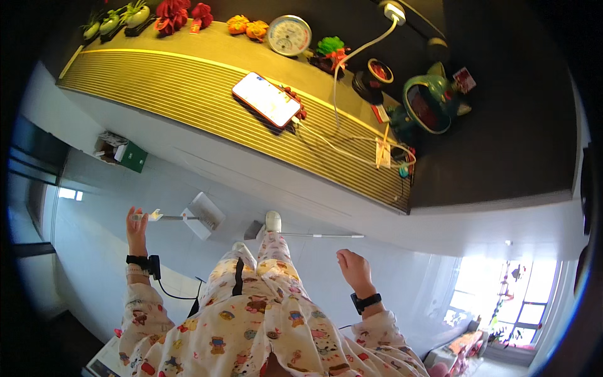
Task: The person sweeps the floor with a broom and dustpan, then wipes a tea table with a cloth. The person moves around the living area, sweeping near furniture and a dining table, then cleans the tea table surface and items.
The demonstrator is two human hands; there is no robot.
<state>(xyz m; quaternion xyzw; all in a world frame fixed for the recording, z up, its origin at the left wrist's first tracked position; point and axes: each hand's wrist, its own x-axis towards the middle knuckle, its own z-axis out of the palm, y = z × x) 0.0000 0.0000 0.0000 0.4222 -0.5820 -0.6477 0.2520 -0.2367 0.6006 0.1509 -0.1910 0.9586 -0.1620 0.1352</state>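
Observation:
My left hand (136, 221) is closed around the white upper end of a long-handled dustpan (200, 213). Its thin grey handle runs right from my fingers to a white pan low over or on the floor; I cannot tell which. My right hand (354, 269) hangs at my right side with its fingers curled in, and nothing shows in it. Beyond that hand, apart from it, a broom (321, 235) lies with its pale stick pointing right. The broom's grey head (253, 230) is beside my shoe (272, 221). Both wrists wear black bands.
A ribbed yellow-lit shelf (176, 78) spans the far side. On it lie a charging phone (266, 99), a bead bracelet (294, 100), a round dial gauge (289, 35) and a green animal figure (430, 100). A green-and-white box (129, 154) stands on the floor at far left.

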